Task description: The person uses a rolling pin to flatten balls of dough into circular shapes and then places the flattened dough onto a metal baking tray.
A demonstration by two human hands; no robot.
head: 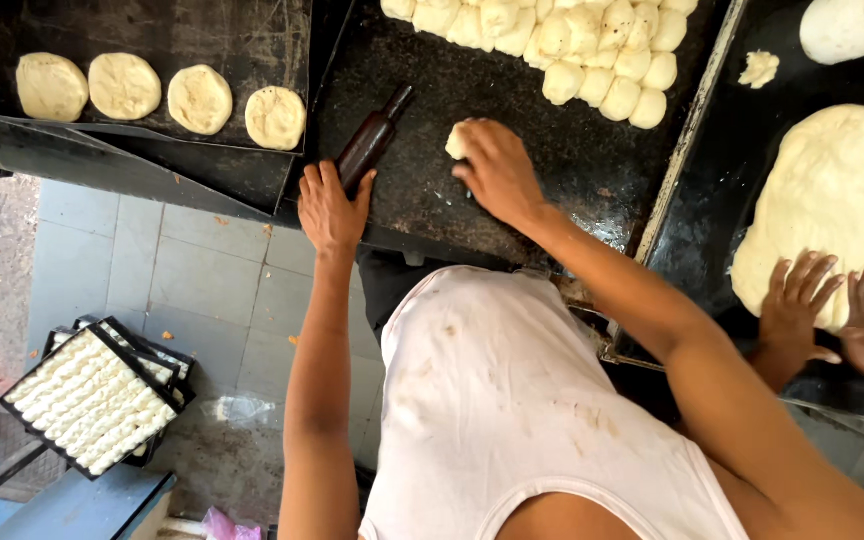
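Observation:
My left hand [332, 208] grips the near end of a dark brown rolling pin [374, 138], which lies slanted on the black worktop [512, 100]. Just to its right, my right hand [497, 172] closes over a small pale dough ball [455, 141] and presses it against the worktop. A heap of several similar dough balls [572, 40] lies at the far side of the same surface. On the left, a dark tray [152, 25] carries a row of several flattened round dough discs [200, 99].
Another person's two hands [832, 305] press a big slab of dough [842, 180] on the right-hand surface. A white container [847, 28] and a dough scrap [758, 68] lie beyond it. Stacked black trays of twisted dough strips [92, 400] stand on the tiled floor at lower left.

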